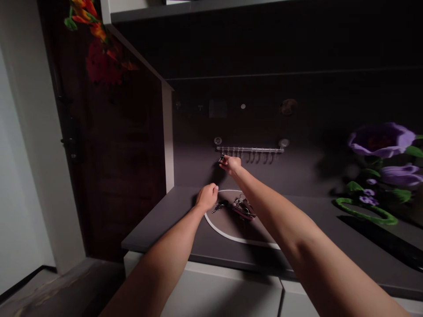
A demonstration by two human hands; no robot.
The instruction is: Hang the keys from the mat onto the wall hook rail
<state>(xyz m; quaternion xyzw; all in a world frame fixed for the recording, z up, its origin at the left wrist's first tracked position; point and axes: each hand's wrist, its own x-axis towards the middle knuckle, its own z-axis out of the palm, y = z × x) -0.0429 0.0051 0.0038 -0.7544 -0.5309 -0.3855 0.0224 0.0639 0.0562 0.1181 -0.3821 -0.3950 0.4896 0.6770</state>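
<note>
The tray (243, 241) lay on the counter (165, 219), its pale rim curving round a bunch (243, 211) of rings and keys and, to the left, some dark keys (218, 206). The left hand (207, 197) was curled by the tray's left edge; whether it held anything, I could not tell. Beyond, the right hand (233, 164) pinched a small dark item (221, 159) just under the left end of the rail (251, 149). That piece was up by the hooks (264, 156) but not let go, and two lots lay down on the tray. No keys could be made out hanging farther right.
</note>
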